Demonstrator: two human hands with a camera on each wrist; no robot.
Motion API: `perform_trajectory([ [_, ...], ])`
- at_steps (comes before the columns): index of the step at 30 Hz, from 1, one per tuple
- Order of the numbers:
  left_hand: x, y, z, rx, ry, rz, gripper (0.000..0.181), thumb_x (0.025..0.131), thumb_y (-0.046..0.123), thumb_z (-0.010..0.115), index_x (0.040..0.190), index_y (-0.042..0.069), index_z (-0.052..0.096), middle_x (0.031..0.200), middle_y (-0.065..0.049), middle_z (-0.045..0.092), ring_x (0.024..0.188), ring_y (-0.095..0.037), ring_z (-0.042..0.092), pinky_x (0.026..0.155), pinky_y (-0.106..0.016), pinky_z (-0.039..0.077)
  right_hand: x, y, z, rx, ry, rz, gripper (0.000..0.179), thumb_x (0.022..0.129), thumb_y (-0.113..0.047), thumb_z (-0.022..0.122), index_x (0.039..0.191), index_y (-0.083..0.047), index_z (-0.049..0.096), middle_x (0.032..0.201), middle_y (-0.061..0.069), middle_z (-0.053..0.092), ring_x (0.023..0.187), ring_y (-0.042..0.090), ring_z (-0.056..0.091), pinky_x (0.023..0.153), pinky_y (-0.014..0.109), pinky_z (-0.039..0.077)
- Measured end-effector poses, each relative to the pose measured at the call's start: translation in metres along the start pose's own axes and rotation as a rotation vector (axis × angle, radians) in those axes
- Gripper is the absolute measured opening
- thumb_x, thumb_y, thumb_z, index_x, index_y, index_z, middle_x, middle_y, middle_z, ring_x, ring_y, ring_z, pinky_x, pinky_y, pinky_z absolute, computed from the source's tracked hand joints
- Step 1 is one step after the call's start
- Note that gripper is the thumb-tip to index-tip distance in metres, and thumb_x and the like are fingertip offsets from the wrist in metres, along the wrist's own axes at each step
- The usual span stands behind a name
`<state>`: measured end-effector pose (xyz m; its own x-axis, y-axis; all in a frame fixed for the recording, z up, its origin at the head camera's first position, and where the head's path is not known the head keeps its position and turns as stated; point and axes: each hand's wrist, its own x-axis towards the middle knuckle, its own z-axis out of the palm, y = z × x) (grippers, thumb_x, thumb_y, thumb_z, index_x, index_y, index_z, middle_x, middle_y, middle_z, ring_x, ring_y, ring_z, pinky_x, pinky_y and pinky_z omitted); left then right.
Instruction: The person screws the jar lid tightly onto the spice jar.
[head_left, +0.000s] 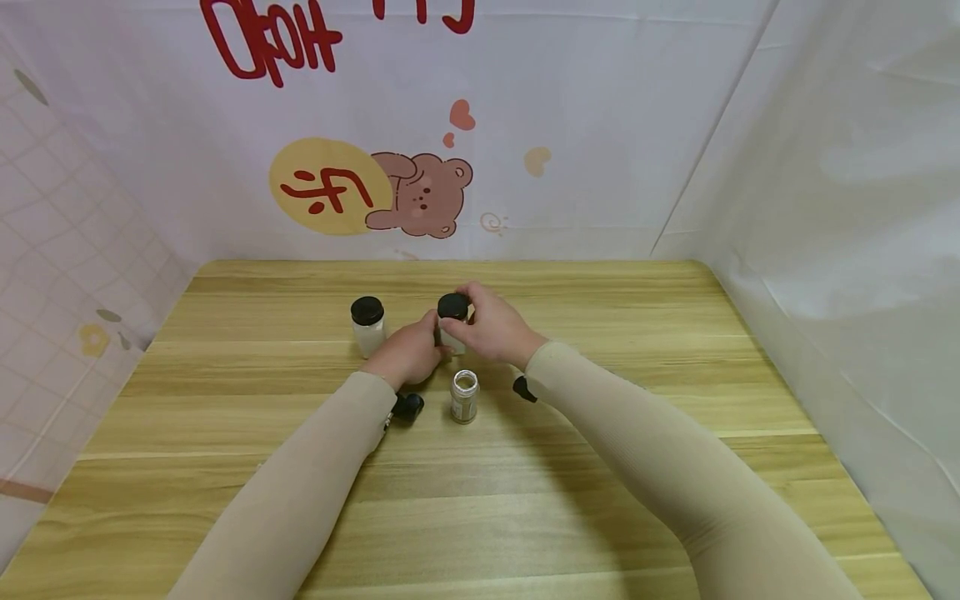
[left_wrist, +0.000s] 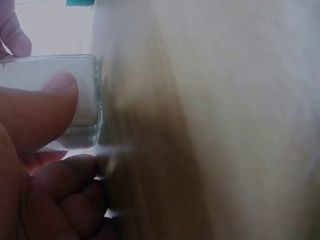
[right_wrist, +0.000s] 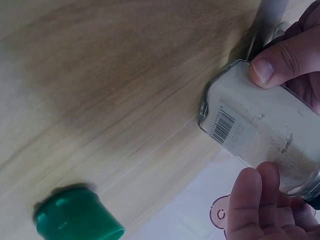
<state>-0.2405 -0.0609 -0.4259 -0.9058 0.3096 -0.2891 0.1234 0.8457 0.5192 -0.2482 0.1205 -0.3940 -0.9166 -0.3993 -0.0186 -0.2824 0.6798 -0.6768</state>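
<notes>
A square glass jar of white powder, with a barcode label, stands on the table under a black lid. My left hand grips the lower body of this jar, its thumb across the glass. At the top, my right hand holds the black lid, thumb at the front and fingers behind; in the right wrist view its fingers lie near the lid end. A second black-lidded jar of white contents is left of my left hand. Nearer me stands a small lidless glass jar.
A green cap sits on the table in the right wrist view, partly cut off by the frame. The wooden table ends at a white printed curtain behind. A black wrist device shows beside my left sleeve.
</notes>
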Motion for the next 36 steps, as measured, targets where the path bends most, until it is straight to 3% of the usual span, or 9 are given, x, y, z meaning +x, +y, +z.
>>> perform_trajectory([
  [4,0.0007,-0.0003,0.0004,0.005,-0.004,-0.008,0.058,0.109,0.038,0.059,0.157,0.018,0.033,0.151,-0.015,0.058,0.131,-0.030,0.061,0.107,-0.051,0.050,-0.0004,-0.0008,-0.0007,0.008,-0.010,-0.013,0.067,0.102,-0.033,0.065,0.158,-0.006,0.039,0.132,0.013,0.064,0.085,0.018,0.065,0.075,0.030,0.053],
  [6,0.0009,-0.0006,0.0006,0.006,-0.003,-0.008,0.060,0.109,0.037,0.059,0.158,0.017,0.032,0.152,-0.016,0.057,0.133,-0.031,0.060,0.109,-0.052,0.049,-0.0001,-0.0008,-0.0007,0.009,-0.009,-0.032,0.062,0.102,-0.028,0.064,0.156,-0.006,0.043,0.137,0.012,0.063,0.086,0.019,0.065,0.078,0.030,0.053],
  [11,0.0011,-0.0007,0.0006,0.019,0.006,0.006,0.058,0.108,0.035,0.060,0.156,0.016,0.033,0.148,-0.018,0.060,0.130,-0.031,0.062,0.109,-0.052,0.050,0.0000,0.0001,0.0000,-0.003,0.004,-0.054,0.047,0.103,-0.026,0.063,0.145,-0.006,0.054,0.128,0.009,0.066,0.080,0.017,0.061,0.073,0.028,0.051],
  [18,0.0015,0.0000,0.0001,0.015,0.002,0.001,0.057,0.108,0.035,0.060,0.155,0.015,0.034,0.146,-0.018,0.062,0.127,-0.031,0.063,0.107,-0.052,0.050,-0.0018,-0.0013,-0.0003,-0.005,0.015,-0.030,0.051,0.102,-0.032,0.068,0.143,-0.005,0.053,0.114,0.009,0.067,0.074,0.016,0.058,0.064,0.027,0.047],
  [23,0.0019,0.0003,0.0004,0.016,-0.002,-0.001,0.060,0.108,0.035,0.060,0.158,0.016,0.032,0.147,-0.017,0.061,0.128,-0.031,0.062,0.108,-0.051,0.050,-0.0013,-0.0006,-0.0007,-0.005,0.005,-0.032,0.063,0.101,-0.029,0.066,0.155,-0.006,0.043,0.123,0.011,0.067,0.079,0.016,0.063,0.071,0.028,0.051],
  [27,0.0025,0.0002,0.0007,0.020,-0.007,-0.001,0.060,0.109,0.035,0.059,0.158,0.016,0.031,0.147,-0.017,0.061,0.129,-0.030,0.062,0.108,-0.051,0.050,-0.0006,0.0001,-0.0007,-0.002,0.007,-0.063,0.053,0.101,-0.025,0.064,0.149,-0.006,0.051,0.131,0.010,0.065,0.081,0.018,0.062,0.075,0.028,0.051],
  [30,0.0028,0.0000,0.0008,0.021,-0.007,0.000,0.059,0.109,0.036,0.059,0.157,0.017,0.032,0.145,-0.016,0.063,0.127,-0.030,0.063,0.107,-0.051,0.050,-0.0007,0.0000,-0.0005,0.002,0.009,-0.064,0.047,0.102,-0.025,0.065,0.144,-0.006,0.055,0.129,0.010,0.065,0.080,0.018,0.060,0.074,0.028,0.050],
  [36,0.0029,-0.0008,0.0012,0.021,0.002,0.005,0.053,0.108,0.036,0.060,0.152,0.017,0.037,0.138,-0.015,0.066,0.122,-0.030,0.064,0.105,-0.050,0.051,-0.0015,-0.0003,-0.0001,-0.008,0.014,-0.030,0.052,0.102,-0.030,0.067,0.144,-0.004,0.051,0.118,0.011,0.067,0.076,0.016,0.059,0.067,0.027,0.048],
])
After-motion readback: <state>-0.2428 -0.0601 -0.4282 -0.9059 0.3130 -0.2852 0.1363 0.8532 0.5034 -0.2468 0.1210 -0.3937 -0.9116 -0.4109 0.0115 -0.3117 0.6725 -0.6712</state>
